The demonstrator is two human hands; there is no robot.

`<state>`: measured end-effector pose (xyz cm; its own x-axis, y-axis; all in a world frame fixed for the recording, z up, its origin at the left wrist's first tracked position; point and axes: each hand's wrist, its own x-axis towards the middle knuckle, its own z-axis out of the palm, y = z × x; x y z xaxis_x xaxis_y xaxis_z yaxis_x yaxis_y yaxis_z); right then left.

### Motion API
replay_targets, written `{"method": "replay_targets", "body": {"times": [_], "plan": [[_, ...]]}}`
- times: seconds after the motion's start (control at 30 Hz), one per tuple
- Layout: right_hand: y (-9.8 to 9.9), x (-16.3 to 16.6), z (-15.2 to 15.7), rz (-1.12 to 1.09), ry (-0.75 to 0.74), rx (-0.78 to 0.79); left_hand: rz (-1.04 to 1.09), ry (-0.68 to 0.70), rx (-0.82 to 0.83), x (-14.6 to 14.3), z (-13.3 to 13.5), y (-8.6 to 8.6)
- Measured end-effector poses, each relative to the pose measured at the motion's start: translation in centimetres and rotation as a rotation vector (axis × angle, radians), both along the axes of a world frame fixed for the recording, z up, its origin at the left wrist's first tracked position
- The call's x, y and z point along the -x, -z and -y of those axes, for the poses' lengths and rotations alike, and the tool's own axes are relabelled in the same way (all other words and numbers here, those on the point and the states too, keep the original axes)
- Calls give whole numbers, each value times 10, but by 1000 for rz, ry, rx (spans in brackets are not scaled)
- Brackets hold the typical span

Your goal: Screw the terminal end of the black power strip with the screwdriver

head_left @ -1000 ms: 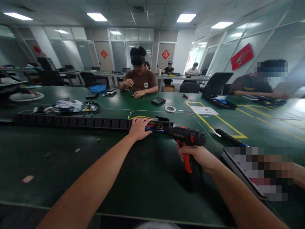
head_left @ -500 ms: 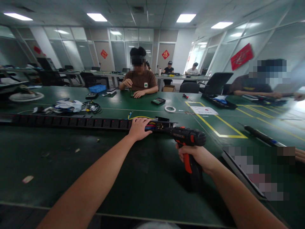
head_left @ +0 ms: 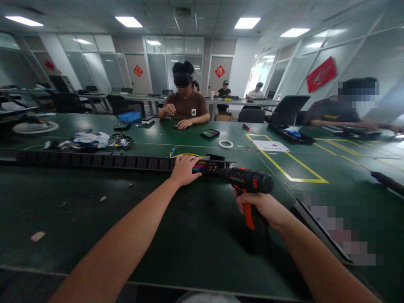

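A long black power strip [head_left: 104, 161] with a row of sockets lies across the table. Its right end is uncovered and shows coloured wires and brass terminals. My left hand [head_left: 184, 170] grips the strip beside this opening, its fingers over the far edge and the thumb toward the wires. In my right hand [head_left: 259, 206] is a black and orange cordless drill [head_left: 249, 180], held by its handle with the nose pointing left. The drill's tip is at the strip's right end; whether it touches a screw I cannot make out. Yellow and blue wires [head_left: 176, 155] lie behind my left hand.
Behind the strip are a white ring of tape [head_left: 225, 144], a black box [head_left: 210, 133], a screwdriver [head_left: 246, 126] and tangled cables [head_left: 121, 142]. A paper sheet [head_left: 271, 145] lies right of them. A co-worker [head_left: 184, 105] sits opposite; another dark tool [head_left: 387, 182] is at the far right.
At the right, the long dark tool has moved further right, and the other person's hand near it has left view. My hands, the drill and the strip have hardly moved.
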<state>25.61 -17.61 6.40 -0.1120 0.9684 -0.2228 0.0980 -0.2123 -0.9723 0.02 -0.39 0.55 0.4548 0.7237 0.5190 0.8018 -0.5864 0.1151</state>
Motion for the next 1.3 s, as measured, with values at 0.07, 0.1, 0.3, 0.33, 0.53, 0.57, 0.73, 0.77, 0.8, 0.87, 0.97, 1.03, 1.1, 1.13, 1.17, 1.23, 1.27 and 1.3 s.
{"method": "replay_targets", "body": {"times": [0.07,0.1,0.3,0.33,0.53,0.57,0.73,0.77,0.8,0.87,0.97,1.03,1.1,1.13,1.17,1.23,1.27,1.3], "plan": [[0,0,0,2,3,-6,0,0,-3,0,0,0],[1,0,0,3,2,-6,0,-1,-3,0,0,0],[-1,1,2,-21,-7,-7,-6,-5,15,0,0,0],[-1,1,2,-23,-4,-10,-6,-5,17,0,0,0],[-1,1,1,-8,-11,8,-13,-7,17,1,1,-1],[-1,0,1,-7,-14,7,-14,-8,17,1,1,-1],[-4,1,2,-18,-5,0,-10,-4,14,0,1,-2],[-4,1,3,-17,-7,2,-9,-5,14,0,1,-2],[-4,1,3,-14,-10,2,-7,-5,14,0,1,-2],[-3,1,2,-7,-15,3,-5,-4,18,0,1,-2],[-1,1,1,3,-13,5,0,-1,21,0,1,-2],[-1,0,0,3,-16,11,0,-2,22,1,1,-2],[0,0,-1,3,-24,9,-2,-4,24,0,1,-1],[-1,0,-1,5,-28,7,-3,-5,25,0,1,-1],[-1,0,-1,9,-29,7,-3,-5,24,0,1,-1],[-2,1,0,9,-22,12,-3,-1,19,0,1,-1],[-2,1,0,6,-17,14,-2,0,17,0,1,-1],[-2,0,1,3,-14,16,-2,0,16,0,1,-1]]}}
